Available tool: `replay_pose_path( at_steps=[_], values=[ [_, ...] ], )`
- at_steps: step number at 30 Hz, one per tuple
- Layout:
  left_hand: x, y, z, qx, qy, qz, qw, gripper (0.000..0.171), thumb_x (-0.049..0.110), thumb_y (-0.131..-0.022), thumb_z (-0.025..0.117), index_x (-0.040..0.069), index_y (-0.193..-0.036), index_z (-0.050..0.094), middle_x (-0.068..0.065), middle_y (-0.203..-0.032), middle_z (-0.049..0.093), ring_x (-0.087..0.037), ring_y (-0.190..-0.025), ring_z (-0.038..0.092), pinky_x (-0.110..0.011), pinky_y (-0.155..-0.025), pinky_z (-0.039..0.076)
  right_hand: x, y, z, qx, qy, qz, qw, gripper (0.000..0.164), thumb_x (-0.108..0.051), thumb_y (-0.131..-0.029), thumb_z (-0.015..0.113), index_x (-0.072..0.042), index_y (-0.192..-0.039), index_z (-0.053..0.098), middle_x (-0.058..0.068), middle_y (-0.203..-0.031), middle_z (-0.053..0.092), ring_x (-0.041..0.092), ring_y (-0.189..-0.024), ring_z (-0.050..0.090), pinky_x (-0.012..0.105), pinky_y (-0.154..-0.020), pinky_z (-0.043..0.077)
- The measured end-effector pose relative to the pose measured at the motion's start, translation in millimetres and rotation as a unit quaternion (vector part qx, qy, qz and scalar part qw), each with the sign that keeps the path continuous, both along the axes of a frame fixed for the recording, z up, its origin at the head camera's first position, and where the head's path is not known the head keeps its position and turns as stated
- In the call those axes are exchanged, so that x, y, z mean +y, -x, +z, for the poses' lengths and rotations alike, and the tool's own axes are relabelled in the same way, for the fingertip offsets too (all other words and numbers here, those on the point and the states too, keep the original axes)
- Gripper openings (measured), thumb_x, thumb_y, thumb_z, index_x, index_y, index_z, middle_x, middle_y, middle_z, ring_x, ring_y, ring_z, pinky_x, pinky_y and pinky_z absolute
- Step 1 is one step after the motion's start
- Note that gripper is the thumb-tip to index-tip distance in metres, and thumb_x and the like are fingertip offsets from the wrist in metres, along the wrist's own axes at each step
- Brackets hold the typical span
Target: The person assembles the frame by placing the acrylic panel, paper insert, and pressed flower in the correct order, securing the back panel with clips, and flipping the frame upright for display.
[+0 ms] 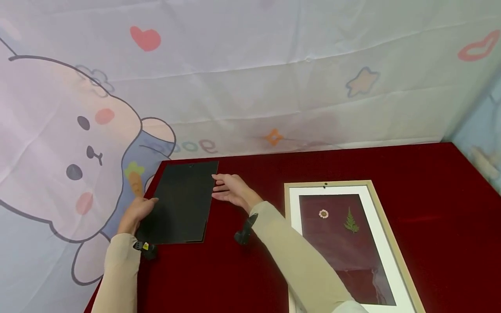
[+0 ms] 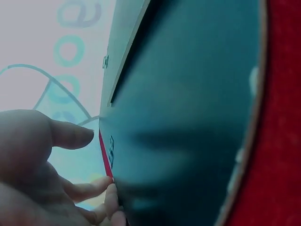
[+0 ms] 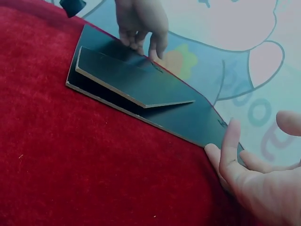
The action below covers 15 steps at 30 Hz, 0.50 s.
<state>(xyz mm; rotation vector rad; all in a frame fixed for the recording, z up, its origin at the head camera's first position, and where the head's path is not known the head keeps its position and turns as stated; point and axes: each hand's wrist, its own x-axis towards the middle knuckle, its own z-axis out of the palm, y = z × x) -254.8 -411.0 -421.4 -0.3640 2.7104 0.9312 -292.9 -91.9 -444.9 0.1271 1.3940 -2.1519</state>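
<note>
A black picture-frame backing board (image 1: 182,200) lies at the far left of the red cloth, its hinged stand leg (image 3: 117,77) tilted up a little from the surface in the right wrist view. At the board's left edge is my left hand (image 1: 138,211); its fingertips touch the edge while the thumb (image 2: 73,135) stays apart. My right hand (image 1: 235,191) reaches to the right edge near the far corner. Its fingers (image 3: 230,146) are mostly straight and rest at that corner, with the thumb raised off it.
To the right lies a light wooden picture frame (image 1: 287,204) with a white mat, a pressed flower (image 1: 323,214) and a fern leaf (image 1: 351,222). My right forearm crosses over its left side. A printed curtain (image 1: 250,87) hangs behind the red-covered table (image 1: 430,217).
</note>
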Motion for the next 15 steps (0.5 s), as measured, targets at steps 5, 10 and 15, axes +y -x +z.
replay_pose_path(
  at_steps=[5,10,15],
  values=[
    [2,-3.3,1.2,-0.033,-0.044,0.030,0.9980,0.073,0.036,-0.111,0.034,-0.022,-0.154,0.023,-0.043,-0.157,0.027,-0.056,-0.143,0.037,-0.066,-0.123,0.034,0,-0.7,7.7,-0.010,-0.008,0.014,1.000,0.078,-0.038,-0.099,0.072,0.005,-0.155,0.039,0.030,-0.155,0.046,0.041,-0.135,0.057,0.041,-0.108,0.057],
    [3,-5.0,3.4,-0.054,-0.083,0.049,0.9939,0.078,0.040,-0.111,0.033,-0.019,-0.159,0.014,-0.041,-0.165,0.018,-0.055,-0.150,0.030,-0.066,-0.126,0.029,5,0.5,15.3,-0.014,-0.020,0.035,0.999,0.085,-0.038,-0.098,0.074,0.003,-0.159,0.032,0.026,-0.157,0.039,0.033,-0.121,0.057,0.031,-0.092,0.057],
    [9,-9.4,8.5,-0.064,-0.115,0.030,0.9908,0.076,0.040,-0.113,0.034,-0.015,-0.161,0.015,-0.039,-0.169,0.012,-0.053,-0.154,0.026,-0.068,-0.126,0.026,10,1.4,19.4,0.017,-0.076,0.024,0.997,0.056,-0.023,-0.102,0.069,0.003,-0.146,0.046,0.015,-0.122,0.056,0.020,-0.091,0.057,0.024,-0.076,0.054]
  ],
)
